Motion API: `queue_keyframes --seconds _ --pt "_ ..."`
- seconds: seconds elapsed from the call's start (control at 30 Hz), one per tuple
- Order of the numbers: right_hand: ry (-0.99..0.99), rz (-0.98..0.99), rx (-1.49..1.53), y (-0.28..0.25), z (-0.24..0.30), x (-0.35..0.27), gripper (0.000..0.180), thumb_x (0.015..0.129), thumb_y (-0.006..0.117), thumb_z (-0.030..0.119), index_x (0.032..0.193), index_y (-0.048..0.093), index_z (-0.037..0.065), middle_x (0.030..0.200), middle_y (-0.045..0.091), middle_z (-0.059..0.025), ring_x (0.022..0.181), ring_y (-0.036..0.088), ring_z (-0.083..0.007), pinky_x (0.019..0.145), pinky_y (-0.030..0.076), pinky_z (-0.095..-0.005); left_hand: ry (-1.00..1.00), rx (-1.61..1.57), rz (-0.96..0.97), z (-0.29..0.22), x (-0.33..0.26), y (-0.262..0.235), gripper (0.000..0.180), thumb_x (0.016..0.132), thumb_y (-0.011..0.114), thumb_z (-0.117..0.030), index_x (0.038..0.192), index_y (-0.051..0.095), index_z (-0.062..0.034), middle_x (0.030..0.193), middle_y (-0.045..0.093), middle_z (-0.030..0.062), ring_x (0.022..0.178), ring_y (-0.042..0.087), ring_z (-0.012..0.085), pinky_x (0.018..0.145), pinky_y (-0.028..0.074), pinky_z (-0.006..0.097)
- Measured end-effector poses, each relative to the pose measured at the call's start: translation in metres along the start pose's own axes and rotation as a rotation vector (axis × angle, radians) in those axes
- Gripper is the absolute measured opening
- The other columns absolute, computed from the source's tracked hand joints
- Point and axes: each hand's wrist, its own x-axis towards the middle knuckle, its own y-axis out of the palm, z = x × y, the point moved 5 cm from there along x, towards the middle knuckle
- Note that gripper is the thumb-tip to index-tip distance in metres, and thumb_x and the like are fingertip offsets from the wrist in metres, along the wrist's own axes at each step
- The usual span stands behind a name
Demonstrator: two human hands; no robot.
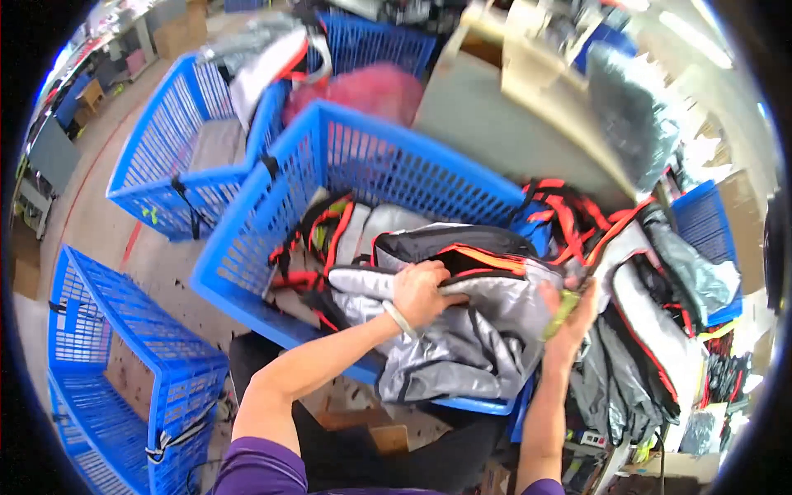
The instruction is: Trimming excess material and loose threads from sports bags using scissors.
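Note:
A silver-grey bag (450, 355) with black panels and orange-red trim lies across the near side of a large blue crate (256, 206). Its mouth shows an orange-edged zip (487, 258). My left hand (422, 294), a pale band at its wrist, has its fingers curled over the silver edge of that opening. At the bag's right end is my right hand (575, 322), smeared by motion. A small yellow-green thing (563, 315) shows between its thumb and fingers, too blurred to name. More bags and red-black straps (301, 280) lie in the crate's left part.
Another silver bag (648, 318) with red piping is heaped at the right, by red straps (569, 219). A blue crate (157, 169) stands at the far left, another (157, 346) nearer left. Behind are a pink-red bundle (371, 92) and a grey-green board (495, 120).

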Motion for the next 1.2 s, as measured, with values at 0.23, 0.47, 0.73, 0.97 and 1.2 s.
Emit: queue_keyframes --seconds 0.23,0.47,0.73,0.97,1.2 --pt "-0.433 -0.014 0.094 -0.056 0.253 -0.024 0.044 0.061 0.069 -0.012 0.098 0.052 0.005 0.090 0.047 -0.0011 0.074 0.050 -0.0104 0.067 0.048 -0.0217 0.271 0.152 -0.085 -0.126 0.050 -0.202 0.098 0.060 0.080 -0.052 0.135 0.036 -0.0056 0.134 0.040 0.0210 0.118 0.047 0.0367 0.094 0.040 0.043" --pt "-0.575 -0.044 0.176 -0.082 0.366 -0.089 0.044 0.061 0.070 -0.010 0.099 0.054 0.005 0.084 0.047 0.0016 0.074 0.050 -0.0080 0.063 0.047 -0.0206 0.468 -0.770 0.929 -0.198 0.016 -0.148 0.074 0.082 0.059 0.008 0.146 0.027 -0.0089 0.148 0.031 0.0028 0.134 0.023 0.0101 0.112 0.022 0.033" --pt "-0.496 0.125 -0.030 -0.105 0.348 -0.098 0.041 0.064 0.078 -0.003 0.094 0.051 0.007 0.081 0.043 0.0043 0.070 0.045 -0.0041 0.062 0.045 -0.0193 0.143 -0.836 0.216 -0.197 -0.087 -0.091 0.031 0.080 0.072 -0.017 0.106 0.065 -0.0023 0.089 0.068 0.0053 0.085 0.057 0.0110 0.082 0.046 0.031" --pt "-0.563 -0.114 0.045 -0.168 0.364 -0.106 0.028 0.068 0.077 0.003 0.084 0.053 0.007 0.070 0.042 0.0058 0.065 0.039 -0.0053 0.061 0.032 -0.0200 0.562 0.200 0.184 -0.318 -0.017 -0.278 0.037 0.074 0.076 -0.037 0.091 0.070 -0.0041 0.077 0.066 0.0178 0.068 0.065 0.0250 0.067 0.049 0.036" --pt "-0.108 -0.247 0.362 -0.159 0.207 -0.153 0.019 0.072 0.072 0.006 0.080 0.054 0.006 0.071 0.047 0.0049 0.066 0.045 -0.0069 0.059 0.033 -0.0228 0.152 0.534 1.022 -0.329 -0.023 -0.256 0.039 0.072 0.077 -0.035 0.088 0.068 -0.0005 0.073 0.067 0.0064 0.065 0.059 0.0132 0.061 0.047 0.028"
